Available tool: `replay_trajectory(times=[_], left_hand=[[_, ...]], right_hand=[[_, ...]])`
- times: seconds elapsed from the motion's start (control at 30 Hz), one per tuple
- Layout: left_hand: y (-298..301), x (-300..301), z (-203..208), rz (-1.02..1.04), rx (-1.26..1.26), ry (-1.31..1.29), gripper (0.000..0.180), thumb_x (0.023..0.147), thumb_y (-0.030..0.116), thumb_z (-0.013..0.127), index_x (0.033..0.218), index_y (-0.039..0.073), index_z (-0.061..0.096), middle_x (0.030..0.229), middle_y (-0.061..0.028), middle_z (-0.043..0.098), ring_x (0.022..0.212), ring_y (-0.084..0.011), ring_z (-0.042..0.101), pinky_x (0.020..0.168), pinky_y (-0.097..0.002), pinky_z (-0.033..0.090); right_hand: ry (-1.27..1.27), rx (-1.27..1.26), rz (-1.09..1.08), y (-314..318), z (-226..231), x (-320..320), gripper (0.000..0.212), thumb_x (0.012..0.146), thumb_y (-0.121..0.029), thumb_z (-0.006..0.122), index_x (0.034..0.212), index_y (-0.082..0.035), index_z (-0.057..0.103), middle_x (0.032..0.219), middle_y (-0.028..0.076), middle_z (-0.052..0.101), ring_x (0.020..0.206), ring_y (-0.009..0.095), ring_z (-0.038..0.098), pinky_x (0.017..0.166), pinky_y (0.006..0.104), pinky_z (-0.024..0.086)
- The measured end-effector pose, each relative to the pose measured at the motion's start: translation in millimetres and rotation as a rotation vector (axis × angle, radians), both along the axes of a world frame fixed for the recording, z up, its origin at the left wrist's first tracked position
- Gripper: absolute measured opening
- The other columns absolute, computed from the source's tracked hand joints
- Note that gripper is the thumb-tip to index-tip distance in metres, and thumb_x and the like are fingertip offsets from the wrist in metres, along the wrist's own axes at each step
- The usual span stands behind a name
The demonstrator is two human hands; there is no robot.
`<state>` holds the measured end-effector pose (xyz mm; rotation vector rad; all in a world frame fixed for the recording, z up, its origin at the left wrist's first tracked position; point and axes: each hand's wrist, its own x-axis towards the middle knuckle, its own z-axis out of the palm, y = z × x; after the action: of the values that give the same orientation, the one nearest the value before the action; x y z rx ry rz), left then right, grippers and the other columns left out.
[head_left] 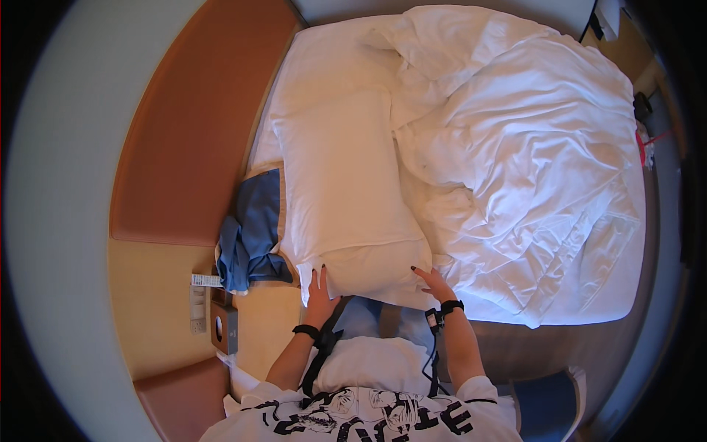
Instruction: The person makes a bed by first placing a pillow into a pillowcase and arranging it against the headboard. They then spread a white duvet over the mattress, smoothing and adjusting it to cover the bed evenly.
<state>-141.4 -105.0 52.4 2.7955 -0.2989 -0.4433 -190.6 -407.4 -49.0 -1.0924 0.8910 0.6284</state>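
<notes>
Your left hand [319, 293] lies flat on the near left corner of the pillow [340, 191], fingers spread and pointing up the bed, pressing on the cloth rather than clamped on it. Your right hand [433, 283] rests on the near right corner of that pillow, fingers open and laid against its edge, dark nails showing; whether any cloth is pinched under them you cannot tell from this view. Each wrist wears a black band [305, 331]. The pillow is long and white, lying lengthwise from your hands toward the head of the bed, on the left side of the mattress [309, 59]. Just beside it on the right, touching along its edge, a crumpled white duvet [530, 169] is heaped over most of the bed and reaches the far right rim. To the pillow's left a blue cloth [250, 243] is bunched against the mattress edge, spilling down toward a wooden ledge [158, 295]. On that ledge, near the blue cloth, sits a small dark panel [224, 328] with a white switch plate [198, 302] beside it. Behind the ledge a padded brown headboard [191, 125] curves along the wall. Your white printed shirt [368, 412] fills the lower edge.
</notes>
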Motion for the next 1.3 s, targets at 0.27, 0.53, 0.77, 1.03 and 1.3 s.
replay_trajectory(times=[0.27, 0.53, 0.77, 1.03, 1.3], left_hand=[[58.8, 25.9, -10.6, -0.045, -0.245, -0.035, 0.109, 0.052, 0.025, 0.079, 0.134, 0.002, 0.009, 0.134, -0.0294, 0.012, 0.121, -0.0449, 0.02, 0.1, -0.046, 0.024], [140.6, 40.2, -6.3, 0.335, -0.671, -0.178, 0.109, 0.048, 0.018, 0.081, 0.13, -0.002, 0.012, 0.128, -0.026, 0.024, 0.119, -0.039, 0.028, 0.098, -0.0422, 0.027], [170.1, 82.6, -26.7, 0.315, -0.797, -0.254, 0.05, 0.068, 0.011, 0.065, 0.112, -0.001, 0.045, 0.111, -0.0195, 0.05, 0.105, -0.0328, 0.047, 0.088, -0.0366, 0.038], [132.2, 130.9, -5.9, 0.185, -1.074, -0.088, 0.038, 0.076, 0.013, 0.057, 0.11, -0.001, 0.048, 0.106, -0.0163, 0.055, 0.099, -0.029, 0.053, 0.082, -0.0351, 0.043], [100.6, 113.2, -21.1, 0.387, -1.284, 0.205, 0.042, 0.081, 0.02, 0.055, 0.116, 0.0, 0.044, 0.103, -0.0143, 0.058, 0.096, -0.0258, 0.055, 0.075, -0.0343, 0.047]], right_hand=[[-0.511, -0.05, 0.245, 69.8, 83.3, 56.2, 0.03, 0.079, -0.014, 0.057, 0.105, 0.0, 0.055, 0.092, 0.004, 0.06, 0.081, 0.012, 0.057, 0.07, 0.0248, 0.045], [-0.725, -0.053, 0.498, 221.1, 224.9, 138.0, 0.025, 0.08, -0.015, 0.054, 0.099, 0.001, 0.056, 0.083, 0.007, 0.06, 0.072, 0.011, 0.056, 0.061, 0.0254, 0.046], [-0.802, -0.074, 0.629, 286.0, 306.5, 138.2, 0.023, 0.083, -0.016, 0.051, 0.095, 0.003, 0.054, 0.074, 0.006, 0.059, 0.061, 0.011, 0.054, 0.055, 0.0259, 0.045], [-1.108, -0.166, 0.814, 283.2, 375.5, 154.3, 0.017, 0.084, -0.013, 0.049, 0.092, 0.002, 0.053, 0.066, 0.005, 0.056, 0.051, 0.01, 0.054, 0.047, 0.0253, 0.043], [-1.366, -0.54, 1.191, 348.2, 368.6, 213.7, 0.02, 0.078, -0.015, 0.05, 0.083, 0.004, 0.047, 0.07, 0.022, 0.057, 0.065, 0.037, 0.057, 0.056, 0.0413, 0.044]])
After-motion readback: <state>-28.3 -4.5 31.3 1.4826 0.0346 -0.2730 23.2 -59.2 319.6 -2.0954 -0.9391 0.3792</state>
